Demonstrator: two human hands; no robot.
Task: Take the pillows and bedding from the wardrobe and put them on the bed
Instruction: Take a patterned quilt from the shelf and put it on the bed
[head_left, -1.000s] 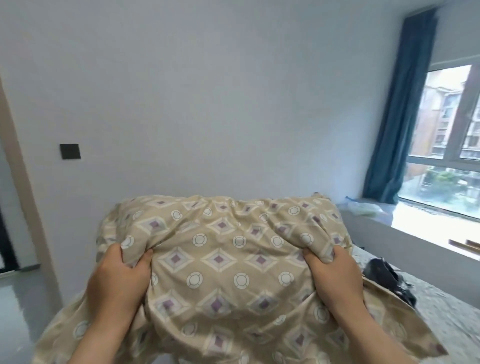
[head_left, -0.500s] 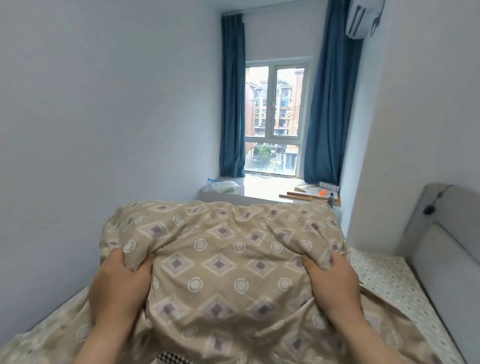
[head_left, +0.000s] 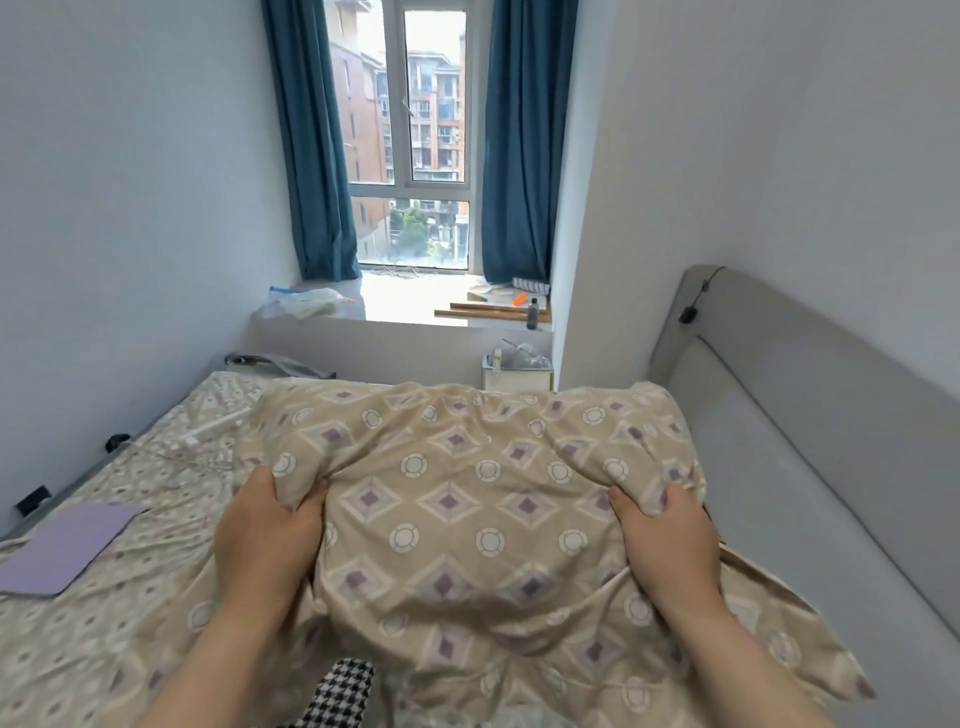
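A beige pillow (head_left: 467, 499) with purple diamonds and white circles fills the middle of the head view. My left hand (head_left: 265, 535) grips its left side and my right hand (head_left: 667, 540) grips its right side, both with fabric bunched in the fingers. The pillow hangs over the bed (head_left: 119, 613), close to the grey padded headboard (head_left: 810, 415) on the right. The bed wears a cream sheet with a small dotted pattern. The pillow's loose case edge trails down at the lower right. The wardrobe is out of view.
A purple flat pad (head_left: 67, 545) lies on the bed's left side. A black-and-white houndstooth cloth (head_left: 343, 696) shows at the bottom. Beyond the bed are a window ledge (head_left: 415, 306) with a plastic bag, wooden sticks and a bottle, blue curtains, and a small white bedside box (head_left: 517, 371).
The view has swung right from the blank wall to the window and headboard. The pillow stays in both hands and is now lower, over the bed.
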